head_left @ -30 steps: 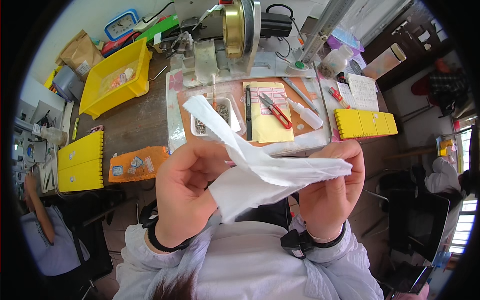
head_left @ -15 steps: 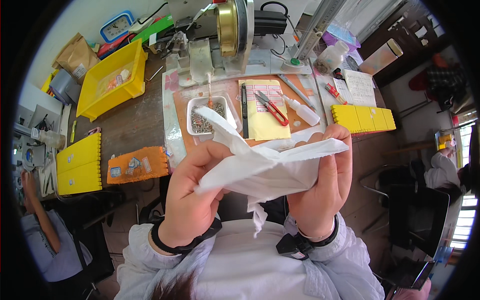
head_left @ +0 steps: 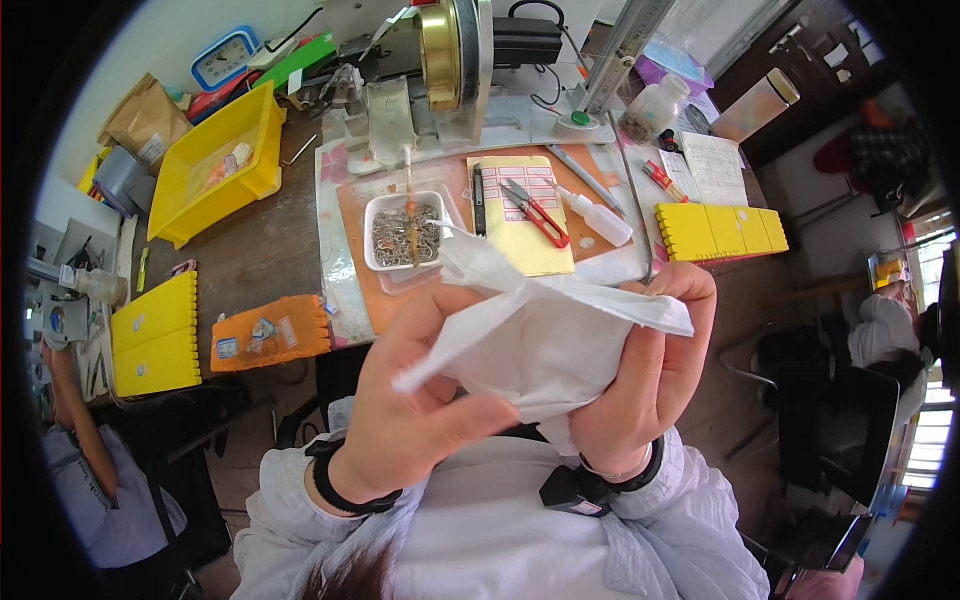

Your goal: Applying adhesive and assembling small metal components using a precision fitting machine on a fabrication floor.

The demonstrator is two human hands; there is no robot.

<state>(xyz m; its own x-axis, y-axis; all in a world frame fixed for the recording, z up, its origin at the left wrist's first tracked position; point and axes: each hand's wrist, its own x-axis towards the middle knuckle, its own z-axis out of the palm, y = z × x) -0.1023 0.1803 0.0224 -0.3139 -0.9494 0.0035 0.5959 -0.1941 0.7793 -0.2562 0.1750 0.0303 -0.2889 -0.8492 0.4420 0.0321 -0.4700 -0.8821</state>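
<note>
On the counter (head_left: 268, 240), we see a white tray (head_left: 369, 232) heaped with small metal pieces (head_left: 396, 246), a slender brown rod (head_left: 409, 205) reaching into them. The yellow bin (head_left: 228, 212), far left, contains pale and orange items we cannot identify; the clear jar (head_left: 655, 108), far right, has dark contents. The white tissue (head_left: 530, 345), thin and creased, spans both hands before the torso, one flap pointing near-left. The right hand (head_left: 640, 385) pinches its right side; the left hand (head_left: 400, 410) has thumb and fingers apart around its left side, and we cannot tell how firmly it grips. Compared with half a second earlier, the left thumb has spread outward, and the upper flap has dropped, exposing more of the tray.
</note>
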